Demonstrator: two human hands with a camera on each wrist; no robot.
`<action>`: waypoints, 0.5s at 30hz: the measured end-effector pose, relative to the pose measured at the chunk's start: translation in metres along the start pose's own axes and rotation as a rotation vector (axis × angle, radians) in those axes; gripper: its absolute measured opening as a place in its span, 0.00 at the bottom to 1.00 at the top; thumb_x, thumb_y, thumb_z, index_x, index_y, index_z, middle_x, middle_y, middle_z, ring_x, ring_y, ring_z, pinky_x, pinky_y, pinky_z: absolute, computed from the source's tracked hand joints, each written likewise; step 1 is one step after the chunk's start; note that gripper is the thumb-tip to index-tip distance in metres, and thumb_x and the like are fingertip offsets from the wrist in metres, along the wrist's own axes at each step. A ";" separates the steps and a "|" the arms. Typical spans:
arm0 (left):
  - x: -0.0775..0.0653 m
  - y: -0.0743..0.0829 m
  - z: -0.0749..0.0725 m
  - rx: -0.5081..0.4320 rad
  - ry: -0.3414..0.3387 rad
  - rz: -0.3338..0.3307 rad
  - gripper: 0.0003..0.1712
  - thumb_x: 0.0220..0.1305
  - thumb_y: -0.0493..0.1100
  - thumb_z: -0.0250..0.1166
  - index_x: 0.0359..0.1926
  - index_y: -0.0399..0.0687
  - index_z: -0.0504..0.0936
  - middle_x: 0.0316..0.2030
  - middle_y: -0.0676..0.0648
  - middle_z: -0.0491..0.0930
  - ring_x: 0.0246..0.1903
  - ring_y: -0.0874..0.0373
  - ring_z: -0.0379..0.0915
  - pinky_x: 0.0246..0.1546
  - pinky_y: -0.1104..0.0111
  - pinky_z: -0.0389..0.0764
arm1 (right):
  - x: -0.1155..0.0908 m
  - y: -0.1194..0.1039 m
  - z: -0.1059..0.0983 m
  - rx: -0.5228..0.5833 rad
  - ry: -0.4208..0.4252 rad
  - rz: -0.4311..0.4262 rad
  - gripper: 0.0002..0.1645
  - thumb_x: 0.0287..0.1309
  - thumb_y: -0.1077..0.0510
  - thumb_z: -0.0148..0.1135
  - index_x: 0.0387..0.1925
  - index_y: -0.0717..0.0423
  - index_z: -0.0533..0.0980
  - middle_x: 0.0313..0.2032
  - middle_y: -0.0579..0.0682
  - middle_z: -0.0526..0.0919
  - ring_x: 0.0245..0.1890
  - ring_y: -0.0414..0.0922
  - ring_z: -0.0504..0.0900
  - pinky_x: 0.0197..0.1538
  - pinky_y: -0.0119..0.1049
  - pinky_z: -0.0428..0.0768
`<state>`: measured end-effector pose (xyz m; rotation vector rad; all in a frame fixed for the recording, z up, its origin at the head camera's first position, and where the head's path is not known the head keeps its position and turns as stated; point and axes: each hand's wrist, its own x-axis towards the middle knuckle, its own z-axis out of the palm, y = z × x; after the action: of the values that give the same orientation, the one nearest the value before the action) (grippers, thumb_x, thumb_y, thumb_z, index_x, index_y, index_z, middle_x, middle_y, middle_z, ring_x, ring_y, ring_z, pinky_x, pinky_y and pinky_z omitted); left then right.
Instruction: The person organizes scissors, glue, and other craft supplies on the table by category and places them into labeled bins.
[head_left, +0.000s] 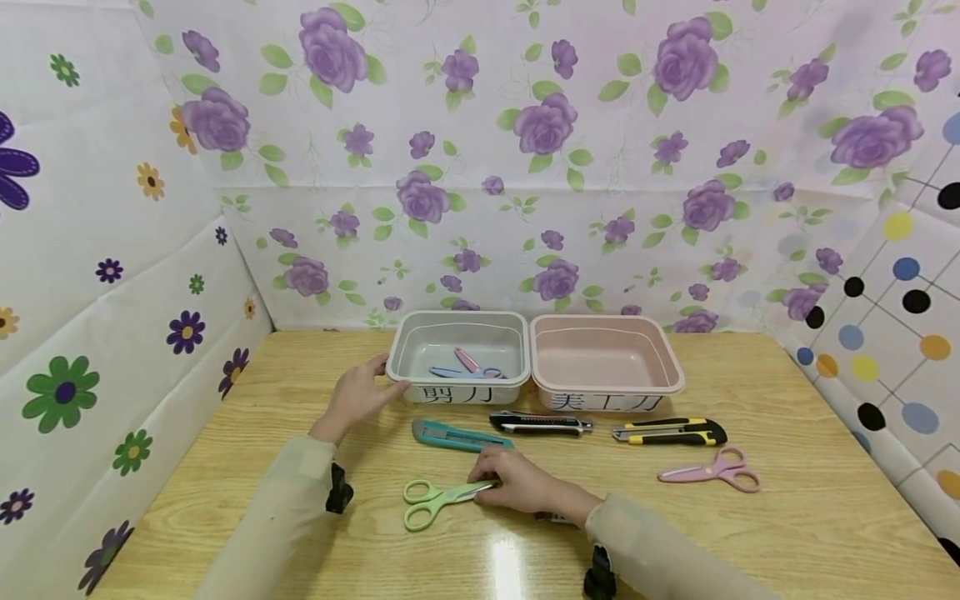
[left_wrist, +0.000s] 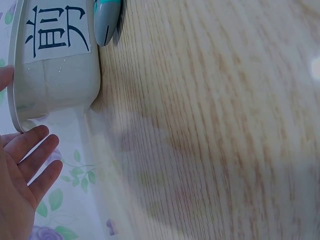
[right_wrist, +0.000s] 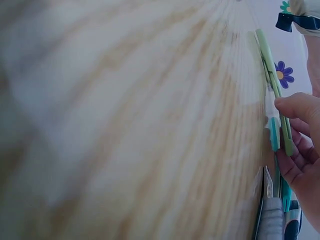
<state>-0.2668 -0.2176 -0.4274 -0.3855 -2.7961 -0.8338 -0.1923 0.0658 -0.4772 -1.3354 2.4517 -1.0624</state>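
My right hand pinches light green scissors by the blade end, thumb on one side and fingers on the other, their handles pointing left. They are low over the table. With its fingers fairly straight, my left hand touches the left end of a grey plastic bin. Inside that bin lie blue scissors and a pink-handled pair. Just beyond my right hand lies a teal utility knife. A grey utility knife is mostly hidden under the right wrist in the head view.
A pink bin stands right of the grey one, both with labels in black characters. On the wooden table lie a black utility knife, a yellow-and-black utility knife and pink scissors. Flowered cloth hangs behind.
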 end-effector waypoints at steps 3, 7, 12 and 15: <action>0.000 0.000 -0.001 -0.004 -0.001 0.001 0.37 0.55 0.58 0.62 0.59 0.38 0.69 0.46 0.36 0.78 0.44 0.40 0.75 0.42 0.49 0.74 | 0.001 -0.001 0.000 -0.022 0.017 -0.008 0.10 0.53 0.61 0.63 0.39 0.55 0.79 0.36 0.45 0.76 0.35 0.34 0.73 0.38 0.22 0.74; -0.001 0.001 -0.001 -0.007 -0.002 0.000 0.37 0.56 0.57 0.62 0.59 0.38 0.68 0.46 0.35 0.78 0.44 0.40 0.75 0.42 0.49 0.74 | 0.003 -0.004 0.001 -0.050 0.038 -0.010 0.09 0.54 0.60 0.62 0.39 0.54 0.78 0.35 0.42 0.76 0.34 0.33 0.71 0.36 0.22 0.72; -0.001 0.002 -0.002 -0.008 -0.005 -0.008 0.37 0.55 0.57 0.63 0.60 0.37 0.68 0.46 0.35 0.78 0.45 0.40 0.74 0.43 0.48 0.73 | 0.002 -0.007 0.002 0.002 0.034 0.021 0.09 0.56 0.61 0.60 0.40 0.54 0.76 0.35 0.42 0.75 0.33 0.33 0.70 0.35 0.23 0.72; -0.001 0.002 -0.002 -0.013 -0.005 -0.018 0.38 0.55 0.58 0.63 0.60 0.39 0.68 0.46 0.36 0.78 0.45 0.40 0.74 0.44 0.48 0.73 | 0.001 -0.008 0.002 0.045 0.029 0.042 0.10 0.57 0.61 0.58 0.42 0.55 0.74 0.36 0.43 0.74 0.33 0.33 0.70 0.36 0.24 0.73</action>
<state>-0.2651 -0.2170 -0.4253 -0.3655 -2.8044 -0.8560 -0.1871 0.0609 -0.4736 -1.2579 2.4498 -1.1281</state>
